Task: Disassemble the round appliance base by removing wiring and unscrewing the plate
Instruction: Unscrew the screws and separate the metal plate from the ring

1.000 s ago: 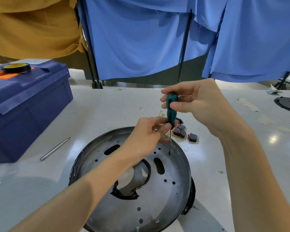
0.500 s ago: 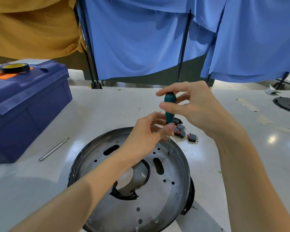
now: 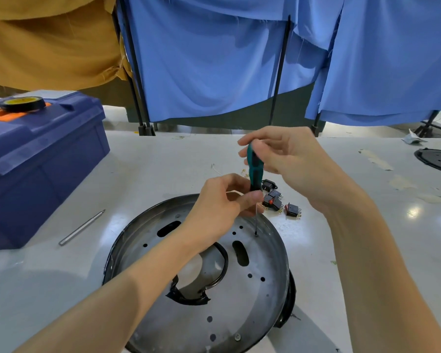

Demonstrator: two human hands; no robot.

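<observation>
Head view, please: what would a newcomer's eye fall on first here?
The round metal plate lies at centre, with a green screwdriver standing upright on it. The right hand grips its handle, and the left hand pinches it lower down. A blue toolbox sits left.

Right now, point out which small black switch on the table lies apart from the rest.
The rightmost switch, alone on the white table; the others cluster beside the screwdriver.
</observation>
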